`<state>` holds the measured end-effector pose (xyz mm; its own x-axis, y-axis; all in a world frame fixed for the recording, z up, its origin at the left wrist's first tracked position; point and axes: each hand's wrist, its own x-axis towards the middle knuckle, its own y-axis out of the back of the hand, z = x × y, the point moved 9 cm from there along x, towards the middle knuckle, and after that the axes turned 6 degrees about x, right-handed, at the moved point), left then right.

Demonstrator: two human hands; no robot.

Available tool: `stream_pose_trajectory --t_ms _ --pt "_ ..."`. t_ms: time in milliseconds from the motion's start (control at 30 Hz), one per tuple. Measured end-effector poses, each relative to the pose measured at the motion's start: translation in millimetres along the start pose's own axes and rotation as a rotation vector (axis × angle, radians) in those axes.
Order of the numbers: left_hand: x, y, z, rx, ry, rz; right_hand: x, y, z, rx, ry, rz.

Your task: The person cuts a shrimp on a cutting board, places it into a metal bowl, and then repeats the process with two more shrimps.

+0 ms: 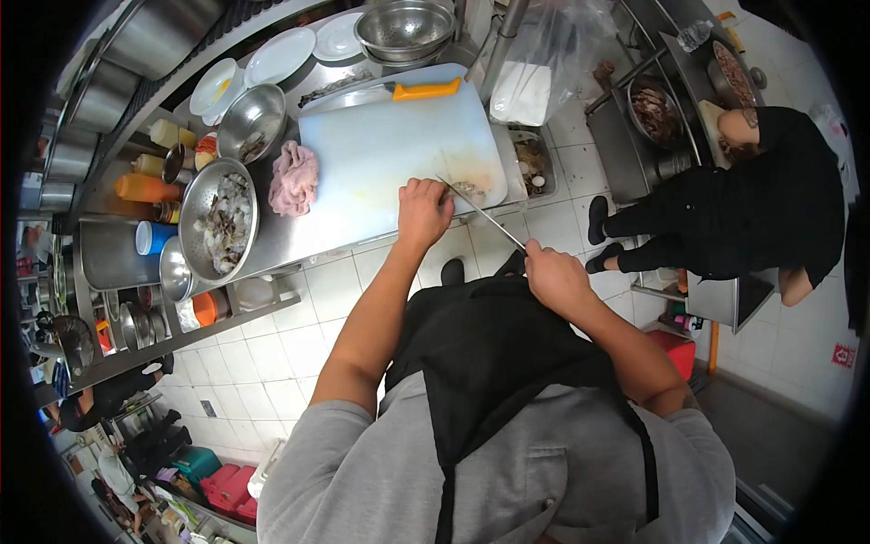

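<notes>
My right hand (555,276) is wrapped round the handle of a thin-bladed knife (494,222), whose blade slants up over the near edge of the white cutting board (372,145). Close to the knife's tip, my left hand (424,207) rests on the board with its fingers curled; whatever they grip is hidden. Beside the blade lies a small heap of greyish shrimp bits (466,190). A second knife with a yellow handle (426,89) lies across the far part of the board. A crumpled pink cloth (293,179) sits at the board's left edge.
To the left stand a colander of shrimp (186,227) and a steel bowl (240,113). White plates (281,56) and stacked colanders (403,32) line the back. A container of scraps (535,168) is right of the board. A co-worker in black (752,199) stands at right.
</notes>
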<state>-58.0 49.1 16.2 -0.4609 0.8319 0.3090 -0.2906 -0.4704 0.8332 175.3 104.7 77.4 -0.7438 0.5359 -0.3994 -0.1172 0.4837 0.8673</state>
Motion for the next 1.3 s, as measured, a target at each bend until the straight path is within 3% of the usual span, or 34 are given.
stream_pose_trajectory --t_ms 767,967,1067,1300 --pt "7.0 -5.2 6.4 0.022 -0.004 -0.077 -3.5 6.1 -2.8 0.004 -0.029 -0.028" --pt "6.7 0.8 9.7 -0.002 -0.042 0.017 15.2 -12.0 0.0 0.015 0.003 0.015" --pt "3.4 -4.8 2.0 0.034 0.006 -0.058 9.7 5.3 -5.7 0.032 -0.011 0.023" --pt "6.7 5.7 14.0 -0.008 -0.046 0.000 -5.3 14.4 -3.5 0.030 -0.036 -0.033"
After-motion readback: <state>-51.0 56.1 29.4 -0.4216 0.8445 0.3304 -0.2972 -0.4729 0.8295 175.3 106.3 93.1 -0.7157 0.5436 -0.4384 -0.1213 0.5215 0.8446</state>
